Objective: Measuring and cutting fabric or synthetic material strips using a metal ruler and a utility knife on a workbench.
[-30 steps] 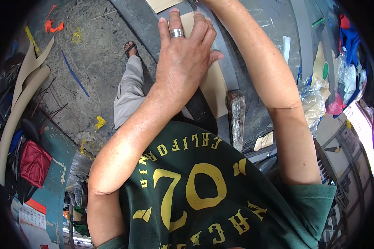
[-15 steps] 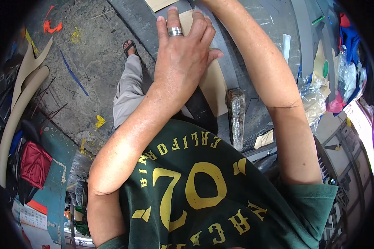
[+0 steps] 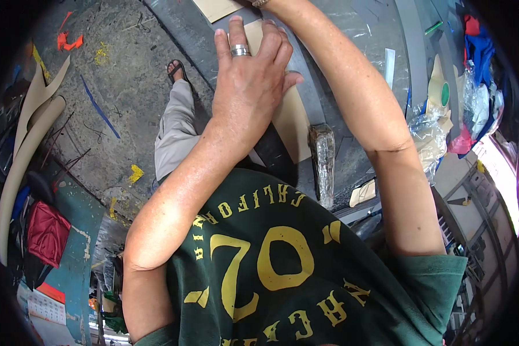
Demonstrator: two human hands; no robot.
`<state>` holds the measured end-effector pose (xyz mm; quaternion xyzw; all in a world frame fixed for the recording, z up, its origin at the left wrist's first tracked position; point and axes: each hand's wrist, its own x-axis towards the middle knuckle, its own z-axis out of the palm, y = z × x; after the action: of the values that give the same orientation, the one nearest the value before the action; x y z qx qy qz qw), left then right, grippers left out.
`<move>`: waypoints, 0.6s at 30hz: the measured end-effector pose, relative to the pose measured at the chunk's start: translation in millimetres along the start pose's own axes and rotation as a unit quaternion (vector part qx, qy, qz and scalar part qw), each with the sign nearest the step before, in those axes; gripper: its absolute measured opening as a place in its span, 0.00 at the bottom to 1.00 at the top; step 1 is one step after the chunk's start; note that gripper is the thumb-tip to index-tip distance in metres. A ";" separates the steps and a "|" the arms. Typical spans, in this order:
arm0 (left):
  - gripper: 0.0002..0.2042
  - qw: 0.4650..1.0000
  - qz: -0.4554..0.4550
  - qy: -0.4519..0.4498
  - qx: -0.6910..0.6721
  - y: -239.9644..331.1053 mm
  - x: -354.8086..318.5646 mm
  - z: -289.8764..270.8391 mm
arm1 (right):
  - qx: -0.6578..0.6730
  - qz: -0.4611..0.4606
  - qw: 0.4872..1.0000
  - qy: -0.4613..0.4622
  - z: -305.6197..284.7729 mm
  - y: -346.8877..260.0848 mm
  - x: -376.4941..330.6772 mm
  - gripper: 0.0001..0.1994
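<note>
My left hand point(image 3: 251, 78), with a silver ring on one finger, lies palm down with its fingers apart. It rests on a long tan strip of sheet material point(image 3: 292, 124), which runs from beyond the fingers down toward my shirt. A dark straight-edged piece lies along the strip's left side. My right forearm point(image 3: 343, 63) reaches across to the top edge; the hand itself is out of view, with only something at the wrist showing. Another tan sheet point(image 3: 218, 8) lies just past my left fingertips.
A tape-wrapped bar point(image 3: 324, 167) stands on the grey work surface point(image 3: 349, 115) beside the strip. Clear plastic and scraps point(image 3: 429, 132) lie at the right. On the concrete floor point(image 3: 127, 57) are coloured scraps; rolled tan sheet point(image 3: 29, 173) and a dark red bag point(image 3: 48, 230) are at far left.
The view has shifted slightly, so the work surface sits a little lower and further left. My left hand stays flat on the tan strip.
</note>
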<state>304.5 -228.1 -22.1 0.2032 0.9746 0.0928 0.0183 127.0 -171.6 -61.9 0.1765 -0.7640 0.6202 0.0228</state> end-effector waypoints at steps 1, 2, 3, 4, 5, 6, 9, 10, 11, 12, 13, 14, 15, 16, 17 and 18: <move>0.32 1.000 0.000 0.001 0.003 1.1 0.1 -0.5 | 0.008 0.014 1.000 -0.005 -0.5 0.0 -0.1 0.24; 0.32 1.000 0.003 -0.004 0.006 2.7 0.4 -1.0 | 0.010 0.012 1.000 -0.004 0.1 0.3 -0.2 0.24; 0.32 1.000 0.005 -0.009 0.006 3.2 0.5 -1.5 | 0.005 -0.018 1.000 0.018 1.7 1.8 -1.1 0.24; 0.32 1.000 0.006 -0.010 0.006 3.0 1.3 -1.7 | 0.001 -0.049 0.998 0.040 2.9 3.6 -1.5 0.24; 0.33 1.000 0.008 -0.009 0.007 2.7 2.5 -1.7 | 0.001 -0.048 0.998 0.040 3.4 5.6 -1.3 0.24; 0.33 1.000 0.009 -0.009 0.007 2.6 3.3 -1.8 | -0.001 -0.060 0.997 0.039 3.7 5.7 -0.3 0.24; 0.33 1.000 0.007 -0.005 0.003 2.9 0.3 -0.3 | 0.000 -0.051 0.998 0.023 0.8 -0.4 2.3 0.24; 0.33 1.000 0.006 -0.007 0.004 2.0 -1.0 -0.3 | 0.003 -0.031 0.999 0.006 -0.3 -7.0 3.6 0.24; 0.34 1.000 0.000 -0.009 -0.008 0.8 -2.2 -0.6 | 0.005 -0.030 1.000 0.005 -2.5 -13.9 3.7 0.24; 0.36 1.000 -0.004 -0.008 -0.021 0.4 -1.6 -0.3 | 0.001 0.072 0.997 -0.029 -6.5 -35.5 4.4 0.23; 0.36 1.000 -0.005 -0.009 -0.020 0.1 -1.8 -0.4 | -0.004 0.173 0.983 -0.063 -8.0 -46.5 4.6 0.23; 0.36 1.000 -0.008 -0.012 -0.023 -0.3 -2.7 -0.8 | -0.003 0.172 0.983 -0.064 -1.3 -31.2 4.4 0.23; 0.35 0.999 0.001 -0.010 -0.030 3.9 2.3 -2.6 | -0.002 0.049 0.999 0.014 -0.4 -4.9 6.2 0.23; 0.35 0.999 0.005 -0.011 -0.032 5.6 3.9 -3.4 | 0.003 -0.074 0.994 0.085 4.4 16.5 8.2 0.24; 0.35 0.999 0.007 -0.012 -0.042 5.4 4.4 -3.4 | 0.003 -0.073 0.994 0.086 9.5 28.1 11.7 0.24; 0.34 0.999 0.005 -0.013 -0.050 4.5 3.6 -3.5 | -0.002 -0.124 0.984 0.126 16.2 26.5 15.3 0.23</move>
<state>302.7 -223.3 -17.8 0.2084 0.9673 0.1386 0.0405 107.8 -186.3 -86.6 0.1903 -0.7283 0.6286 0.1955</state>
